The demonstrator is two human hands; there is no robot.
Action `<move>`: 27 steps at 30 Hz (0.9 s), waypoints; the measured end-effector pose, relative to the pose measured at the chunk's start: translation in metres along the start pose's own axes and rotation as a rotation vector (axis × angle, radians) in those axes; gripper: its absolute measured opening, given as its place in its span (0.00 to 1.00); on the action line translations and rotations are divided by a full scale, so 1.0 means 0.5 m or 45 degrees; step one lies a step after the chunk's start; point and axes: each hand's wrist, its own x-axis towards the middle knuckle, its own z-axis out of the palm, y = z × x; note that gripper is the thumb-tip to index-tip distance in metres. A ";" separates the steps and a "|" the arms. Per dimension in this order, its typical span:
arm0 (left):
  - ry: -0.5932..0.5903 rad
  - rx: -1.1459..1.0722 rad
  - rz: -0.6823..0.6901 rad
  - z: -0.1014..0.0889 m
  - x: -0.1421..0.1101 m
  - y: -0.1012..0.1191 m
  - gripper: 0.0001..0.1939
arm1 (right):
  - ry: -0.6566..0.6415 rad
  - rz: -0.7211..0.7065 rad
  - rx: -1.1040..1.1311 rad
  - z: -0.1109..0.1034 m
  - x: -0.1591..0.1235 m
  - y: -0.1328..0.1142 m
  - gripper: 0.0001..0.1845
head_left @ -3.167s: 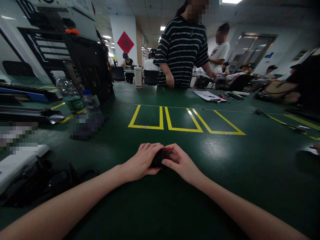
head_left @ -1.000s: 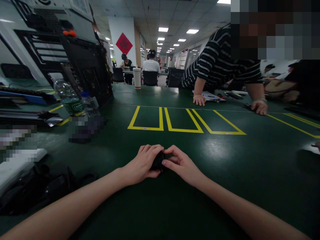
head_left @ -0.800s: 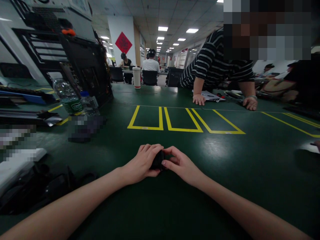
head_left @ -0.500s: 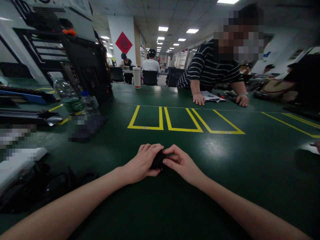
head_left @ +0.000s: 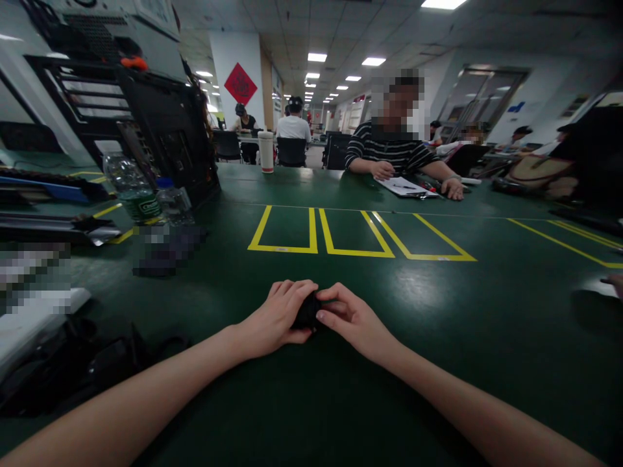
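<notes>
Black, part-hidden, the object (head_left: 305, 313) sits at the near middle, over the green table (head_left: 413, 402), in my head view. My left hand (head_left: 280, 318) is clamped around it; my right hand (head_left: 353, 318) has its fingertips at the right edge (gripping or only touching, I can't tell). Handling looks unfinished, both hands being on it; how much is done doesn't show.

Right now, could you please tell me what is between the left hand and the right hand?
In the head view, a black object sits between the left hand and the right hand, partly hidden by the left.
</notes>
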 end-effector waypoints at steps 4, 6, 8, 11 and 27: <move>0.001 -0.010 -0.003 -0.003 0.001 0.003 0.33 | 0.062 0.001 -0.048 0.002 0.007 0.002 0.13; -0.019 -0.013 -0.003 -0.006 0.001 0.006 0.33 | 0.046 0.032 -0.088 0.002 0.005 0.001 0.13; -0.024 -0.017 -0.005 -0.009 0.000 0.007 0.33 | 0.001 0.050 -0.102 0.002 0.001 0.000 0.13; -0.017 -0.013 -0.004 -0.005 -0.001 0.004 0.32 | -0.022 0.000 -0.108 0.002 -0.006 0.000 0.15; 0.040 -0.014 -0.012 0.007 0.001 -0.003 0.33 | -0.003 -0.037 -0.186 0.004 -0.005 -0.004 0.14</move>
